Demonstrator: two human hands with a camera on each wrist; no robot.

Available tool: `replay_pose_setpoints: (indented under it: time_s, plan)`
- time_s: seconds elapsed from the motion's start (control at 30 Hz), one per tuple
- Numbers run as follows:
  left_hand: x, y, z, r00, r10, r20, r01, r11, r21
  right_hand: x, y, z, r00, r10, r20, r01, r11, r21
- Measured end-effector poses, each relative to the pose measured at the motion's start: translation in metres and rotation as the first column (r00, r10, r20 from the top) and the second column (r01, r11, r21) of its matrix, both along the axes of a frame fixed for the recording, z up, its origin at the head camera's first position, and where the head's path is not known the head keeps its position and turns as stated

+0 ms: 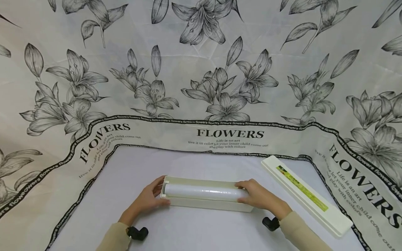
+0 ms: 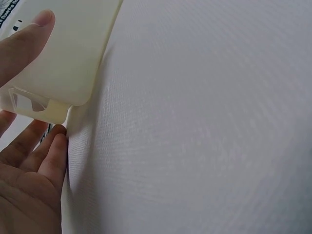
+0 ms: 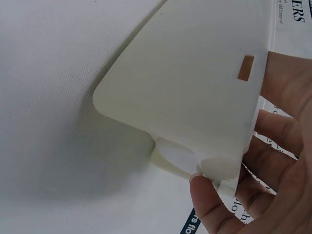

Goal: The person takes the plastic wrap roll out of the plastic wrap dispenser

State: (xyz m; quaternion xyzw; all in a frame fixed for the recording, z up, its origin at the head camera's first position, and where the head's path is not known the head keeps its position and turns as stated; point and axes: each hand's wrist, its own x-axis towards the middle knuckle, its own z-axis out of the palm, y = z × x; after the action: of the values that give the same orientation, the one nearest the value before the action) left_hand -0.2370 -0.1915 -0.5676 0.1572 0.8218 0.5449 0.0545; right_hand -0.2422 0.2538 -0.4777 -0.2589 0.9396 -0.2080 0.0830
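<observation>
A long off-white cling film box [image 1: 207,205] lies on the white cloth with its top uncovered. Inside it is a roll of shiny clear film [image 1: 204,191]. At the box's left end my left hand [image 1: 154,193] grips it, thumb along the front wall and fingers behind the end. My right hand [image 1: 259,195] holds the right end, spread across the end of the roll and hiding that corner. In the right wrist view, a fingertip [image 3: 204,195] touches the box's notched end.
The long white lid [image 1: 307,195], with a green-yellow label, lies slantwise on the right of the table [image 1: 188,230]. A flower-printed cloth [image 1: 201,76] rises behind and at both sides.
</observation>
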Motion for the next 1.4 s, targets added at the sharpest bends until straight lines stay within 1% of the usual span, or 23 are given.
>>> replay_pose_setpoints:
  time_s: [0.3,0.43,0.63,0.8,1.1,1.23,1.4]
  plan:
    - [-0.0027,-0.0011,0.0013,1.000,0.021,0.014,-0.021,1.000,-0.015,-0.0022,-0.0046,0.0001,0.999,-0.032,0.011,0.032,0.999,0.005]
    - [-0.0033,-0.0003,0.0018,0.999,0.037,0.025,-0.036,0.999,-0.016,-0.0029,-0.0049,0.0012,0.999,-0.032,0.002,0.032,0.999,0.006]
    - [-0.0033,-0.0004,0.0027,1.000,0.027,0.014,-0.027,0.999,-0.021,-0.0030,-0.0033,0.0003,0.999,-0.031,-0.020,0.031,0.999,-0.010]
    - [-0.0024,-0.0006,0.0032,1.000,0.010,0.006,-0.010,1.000,-0.002,-0.0031,-0.0025,-0.0017,0.999,-0.036,-0.026,0.035,0.999,-0.024]
    - [-0.0024,0.0009,0.0020,1.000,0.012,0.029,-0.012,1.000,0.016,-0.0023,-0.0005,-0.0052,0.999,-0.042,-0.025,0.041,0.999,-0.032]
    - [-0.0026,0.0020,0.0014,0.999,0.011,0.035,-0.012,1.000,0.020,-0.0016,-0.0002,-0.0056,0.999,-0.045,-0.020,0.045,0.998,-0.032]
    - [-0.0028,0.0023,0.0000,0.999,0.015,0.036,-0.015,1.000,0.014,0.0005,-0.0009,-0.0059,0.998,-0.065,0.007,0.066,0.997,-0.037]
